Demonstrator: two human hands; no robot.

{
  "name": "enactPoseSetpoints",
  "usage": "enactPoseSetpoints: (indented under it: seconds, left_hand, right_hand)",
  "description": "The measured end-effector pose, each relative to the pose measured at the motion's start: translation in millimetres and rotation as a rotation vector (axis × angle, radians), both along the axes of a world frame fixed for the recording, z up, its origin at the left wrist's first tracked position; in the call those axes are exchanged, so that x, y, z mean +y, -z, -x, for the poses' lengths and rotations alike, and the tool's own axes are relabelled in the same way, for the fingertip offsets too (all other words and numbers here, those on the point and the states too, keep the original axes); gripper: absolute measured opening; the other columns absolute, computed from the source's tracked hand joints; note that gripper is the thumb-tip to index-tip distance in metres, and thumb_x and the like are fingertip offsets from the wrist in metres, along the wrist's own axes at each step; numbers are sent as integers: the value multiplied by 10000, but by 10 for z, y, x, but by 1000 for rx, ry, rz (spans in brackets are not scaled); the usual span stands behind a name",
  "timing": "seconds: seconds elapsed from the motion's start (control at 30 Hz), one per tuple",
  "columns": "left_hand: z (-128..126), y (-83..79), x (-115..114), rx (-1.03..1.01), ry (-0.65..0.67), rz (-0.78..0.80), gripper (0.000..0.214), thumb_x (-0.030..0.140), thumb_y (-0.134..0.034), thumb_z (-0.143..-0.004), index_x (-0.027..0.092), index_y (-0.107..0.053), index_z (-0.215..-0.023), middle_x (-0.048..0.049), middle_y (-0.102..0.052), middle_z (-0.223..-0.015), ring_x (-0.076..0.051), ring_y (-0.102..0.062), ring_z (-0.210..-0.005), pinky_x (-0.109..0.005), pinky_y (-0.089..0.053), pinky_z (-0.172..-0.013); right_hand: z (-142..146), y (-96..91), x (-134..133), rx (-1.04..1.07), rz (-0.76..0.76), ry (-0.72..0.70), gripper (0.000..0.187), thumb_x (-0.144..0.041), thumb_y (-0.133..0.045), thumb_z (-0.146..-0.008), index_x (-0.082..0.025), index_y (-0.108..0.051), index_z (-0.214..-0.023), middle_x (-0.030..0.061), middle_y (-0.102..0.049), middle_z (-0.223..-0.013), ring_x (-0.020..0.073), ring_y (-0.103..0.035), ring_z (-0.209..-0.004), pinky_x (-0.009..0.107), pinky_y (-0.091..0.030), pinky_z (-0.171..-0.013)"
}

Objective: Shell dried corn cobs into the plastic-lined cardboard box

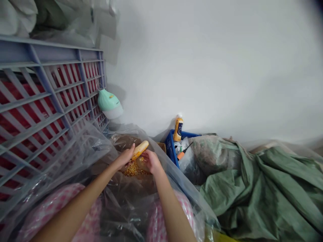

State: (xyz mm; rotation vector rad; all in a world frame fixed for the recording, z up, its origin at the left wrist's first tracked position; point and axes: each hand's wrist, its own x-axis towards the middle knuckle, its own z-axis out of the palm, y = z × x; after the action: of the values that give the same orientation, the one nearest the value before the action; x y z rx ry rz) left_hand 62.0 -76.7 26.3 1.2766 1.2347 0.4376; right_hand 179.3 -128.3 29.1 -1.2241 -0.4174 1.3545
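My left hand (pixel 126 157) is closed around the lower part of a corn cob (pixel 140 150), which slants up to the right. The cob's upper end looks pale and stripped, while yellow kernels show on its underside. My right hand (pixel 152 160) is just right of the cob, its fingers bent inward; what they hold, if anything, is too small to make out. Loose corn kernels (pixel 135 169) lie in a heap below both hands, inside a large clear plastic bag (pixel 126 205). The bag spreads over my legs, covered in pink-and-white checks.
A slatted plastic crate (pixel 58 87) rises on the left, with a mint-green lamp (pixel 109 103) hooked to it. Right of the bag, a blue basket (pixel 171 148) holds an orange bottle (pixel 178 128) and an orange-handled tool (pixel 181 155). Green sheeting (pixel 264 188) covers the right side.
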Motion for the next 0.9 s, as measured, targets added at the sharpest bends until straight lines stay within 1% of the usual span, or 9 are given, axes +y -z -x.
enactPoseSetpoints:
  seconds: [0.07,0.13,0.2,0.27,0.4,0.5,0.6,0.7,0.9]
  left_hand:
    - [-1,-56,-23,-8,3,45,537,591,-275,-806,178,-496,-543,4,-457,-365,-92,-328,-252,-218,-196,-327]
    - [-4,-100,-37,-47,6,92,561,599,-245,-808,171,-483,-534,8,-454,-374,-78,-321,-258,-205,-197,-317]
    - [-6,-125,-41,-122,-6,144,582,623,-232,-796,166,-464,-519,13,-448,-374,-64,-299,-254,-193,-184,-306]
    - [1,-132,-33,-205,-5,211,594,650,-233,-779,162,-464,-530,21,-441,-367,-54,-270,-245,-183,-160,-295]
    - [41,-119,6,-385,105,318,615,656,-211,-778,155,-489,-556,41,-386,-326,-45,-213,-227,-174,-133,-276]
    - [68,-96,31,-472,199,321,616,649,-230,-776,146,-508,-553,34,-379,-313,-49,-231,-225,-178,-167,-274]
    - [66,-83,24,-500,257,323,577,603,-267,-785,137,-535,-574,22,-393,-317,-60,-279,-234,-181,-210,-285]
    - [47,-109,-17,-486,270,353,545,538,-254,-805,142,-518,-538,8,-389,-313,-74,-319,-248,-185,-244,-297]
    - [29,-193,-75,-497,280,384,496,489,-272,-801,144,-516,-541,-23,-464,-382,-90,-399,-298,-189,-288,-311]
  right_hand:
    - [-10,-34,-14,-43,-37,26,168,-153,-486,-604,-166,-633,-684,-18,-630,-614,116,-550,-591,201,-380,-533]
    - [-16,-85,-31,-60,-73,19,249,-165,-481,-607,-186,-651,-787,-18,-656,-693,127,-574,-659,203,-383,-550]
    - [-13,-136,-49,-53,-103,-22,259,-178,-500,-601,-186,-649,-813,-6,-666,-733,139,-590,-685,215,-395,-564]
    - [-4,-175,-62,-40,-134,-63,238,-181,-521,-589,-176,-643,-793,9,-669,-737,148,-602,-685,229,-409,-580]
    - [8,-210,-71,-32,-198,-75,278,-200,-545,-596,-171,-637,-857,25,-672,-754,152,-615,-710,251,-431,-641]
    - [0,-229,-73,-21,-255,-49,317,-220,-555,-608,-176,-629,-912,27,-674,-804,153,-618,-737,261,-444,-673]
    - [-13,-251,-77,-9,-309,-25,316,-223,-560,-614,-186,-626,-921,16,-670,-808,154,-615,-751,261,-453,-673]
    - [-26,-263,-84,12,-358,-19,322,-205,-573,-607,-194,-624,-924,1,-668,-792,150,-611,-738,269,-462,-684]
    - [-49,-281,-113,4,-407,-35,372,-224,-629,-596,-196,-627,-967,20,-666,-935,164,-612,-789,282,-476,-710]
